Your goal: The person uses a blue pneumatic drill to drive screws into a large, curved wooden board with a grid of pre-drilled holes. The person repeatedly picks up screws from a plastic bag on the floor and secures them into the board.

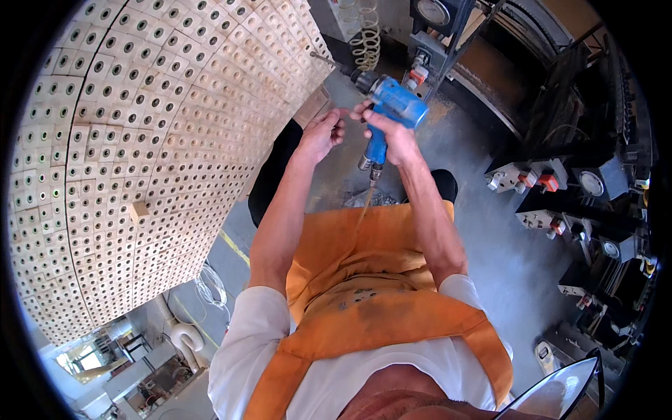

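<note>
Glasses (556, 390) edged the lower right. At upper centre, the right grip (393, 138) clasped a blue drill (402, 102); whether the curled left grip (322, 136) pinched anything was unclear. Readying seemed the step; next called for squaring its bit (323, 59) to the holed blocks (210, 120), upper left.

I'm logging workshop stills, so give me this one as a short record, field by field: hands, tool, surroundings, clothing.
Right hand: grips the blue drill
Left hand: fingers curled; whether it holds anything is unclear
Bit: points toward the blocks; contact unclear
Blocks: wooden, at left, bored in rows, dark-rimmed in places, plain elsewhere
On their face: one small block
Clothing: orange apron, white shirt
</note>
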Demonstrator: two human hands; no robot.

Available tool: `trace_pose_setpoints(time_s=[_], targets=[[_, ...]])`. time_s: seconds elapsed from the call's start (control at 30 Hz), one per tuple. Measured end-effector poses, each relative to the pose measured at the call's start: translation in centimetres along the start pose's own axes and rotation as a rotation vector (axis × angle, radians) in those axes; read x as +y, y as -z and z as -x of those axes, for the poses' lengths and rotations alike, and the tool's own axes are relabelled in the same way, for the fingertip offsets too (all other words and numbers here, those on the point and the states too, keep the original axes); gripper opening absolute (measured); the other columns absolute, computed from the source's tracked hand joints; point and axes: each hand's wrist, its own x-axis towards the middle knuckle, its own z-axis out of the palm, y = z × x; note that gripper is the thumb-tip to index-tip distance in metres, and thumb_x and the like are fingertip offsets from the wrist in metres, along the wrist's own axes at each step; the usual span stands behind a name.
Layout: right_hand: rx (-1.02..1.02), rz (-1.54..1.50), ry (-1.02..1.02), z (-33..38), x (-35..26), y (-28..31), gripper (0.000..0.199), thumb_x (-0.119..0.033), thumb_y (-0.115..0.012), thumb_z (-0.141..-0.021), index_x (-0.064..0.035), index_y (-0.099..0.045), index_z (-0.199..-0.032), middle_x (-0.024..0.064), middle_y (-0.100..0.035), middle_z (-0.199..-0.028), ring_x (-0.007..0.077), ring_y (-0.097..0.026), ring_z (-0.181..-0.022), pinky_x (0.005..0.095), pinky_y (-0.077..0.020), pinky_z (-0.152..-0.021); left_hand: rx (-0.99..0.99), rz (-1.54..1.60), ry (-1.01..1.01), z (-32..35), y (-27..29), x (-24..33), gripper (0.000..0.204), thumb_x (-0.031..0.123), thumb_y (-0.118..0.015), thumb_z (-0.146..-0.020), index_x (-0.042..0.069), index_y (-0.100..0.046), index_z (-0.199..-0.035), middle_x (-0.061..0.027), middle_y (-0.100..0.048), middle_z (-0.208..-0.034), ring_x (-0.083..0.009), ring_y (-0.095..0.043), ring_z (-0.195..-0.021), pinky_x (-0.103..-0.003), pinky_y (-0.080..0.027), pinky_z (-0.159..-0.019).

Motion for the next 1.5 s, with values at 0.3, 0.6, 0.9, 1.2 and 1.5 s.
trace_pose_setpoints(time_s=[0.3,0.6,0.9,1.2,1.5], targets=[[0.022,-0.090,-0.011,0.3,1.0,-0.5,0.021,-0.002,-0.062,-0.085,-0.0005,-0.054,-0.104,0.0126,-0.065,-0.098,0.0230,-0.065,-0.097,0.0281,-0.0482,-0.060,0.002,-0.064,0.107,1.3,2.0,-2.6,0.025,0.018,-0.049,-0.098,0.003,-0.059,-0.116,0.0000,-0.053,-0.080,-0.0101,-0.051,-0.067,-0.023,-0.045,-0.059],[0.032,0.010,-0.074,0.0,0.4,0.0,0.028,-0.008,-0.062,-0.085,0.0025,-0.056,-0.110,0.0135,-0.065,-0.101,0.0205,-0.066,-0.089,0.0253,-0.0472,-0.056,0.021,0.060,-0.006,0.6,0.6,0.1,0.019,0.019,-0.054,-0.096,0.004,-0.061,-0.105,0.0002,-0.055,-0.081,-0.0102,-0.053,-0.070,-0.023,-0.045,-0.060],[-0.012,-0.118,-0.004,0.4,0.7,-0.7,0.029,-0.007,-0.062,-0.086,-0.0003,-0.054,-0.114,0.0125,-0.065,-0.105,0.0228,-0.066,-0.096,0.0256,-0.0484,-0.060,-0.016,0.225,-0.241,-1.7,-1.8,7.4,0.019,0.019,-0.051,-0.097,0.004,-0.057,-0.108,-0.0005,-0.052,-0.082,-0.0122,-0.049,-0.069,-0.024,-0.044,-0.060],[-0.066,-0.097,-0.019,0.2,0.2,0.1,0.034,-0.009,-0.065,-0.085,-0.0022,-0.054,-0.117,0.0118,-0.064,-0.110,0.0248,-0.063,-0.106,0.0270,-0.0501,-0.066,0.038,0.547,-0.297,-3.7,-4.2,8.4,0.015,0.024,-0.052,-0.097,0.010,-0.056,-0.095,0.0010,-0.051,-0.076,-0.0107,-0.046,-0.064,-0.023,-0.039,-0.053],[-0.060,-0.144,-0.053,4.5,-1.4,2.8,0.038,-0.009,-0.064,-0.086,-0.0052,-0.051,-0.122,0.0123,-0.060,-0.120,0.0253,-0.061,-0.110,0.0275,-0.0505,-0.069,-0.022,0.659,-0.321,-5.5,-3.5,8.0,0.018,0.024,-0.055,-0.095,0.007,-0.061,-0.095,0.0028,-0.050,-0.069,-0.0093,-0.044,-0.058,-0.023,-0.037,-0.050]])
